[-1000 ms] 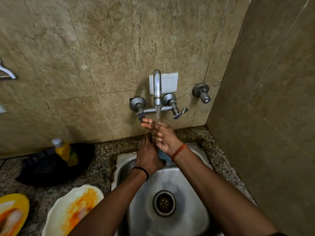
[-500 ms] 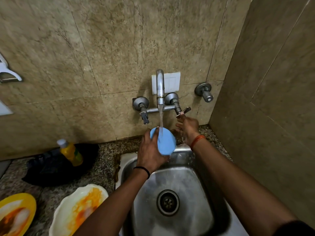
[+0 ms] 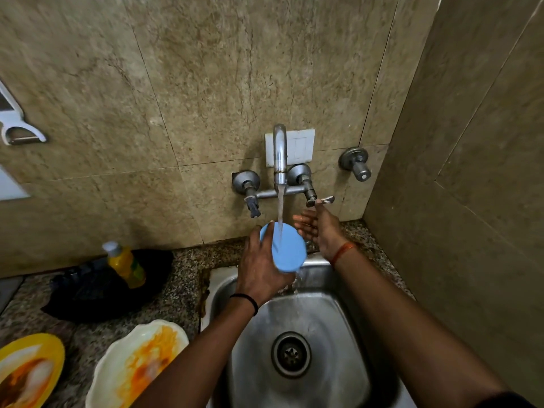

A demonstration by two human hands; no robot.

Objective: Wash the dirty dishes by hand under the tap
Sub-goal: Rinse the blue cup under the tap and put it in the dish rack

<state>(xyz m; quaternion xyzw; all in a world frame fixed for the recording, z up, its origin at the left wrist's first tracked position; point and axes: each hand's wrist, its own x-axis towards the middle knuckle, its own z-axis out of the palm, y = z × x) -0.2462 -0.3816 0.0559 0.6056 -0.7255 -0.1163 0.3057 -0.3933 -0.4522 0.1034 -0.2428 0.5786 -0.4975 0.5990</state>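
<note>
Blue dish (image 3: 287, 251): under the tap (image 3: 279, 156) stream, at the far edge of the sink (image 3: 338, 313), flat face toward the camera.
Left hand (image 3: 259, 269): grip clamped on the dish's left rim.
Right hand (image 3: 319, 231): fingers apart, empty, just right of the dish; nearer the tap lever (image 3: 321, 200), perhaps touching it.
Waiting: white plate (image 3: 138, 363) and yellow plate (image 3: 29, 366), soiled, on the bench (image 3: 182, 290) near left.
Obstruction: none between the right hand and the dish.

two dirty plates (image 3: 138, 366), one bottle (image 3: 125, 265)
</note>
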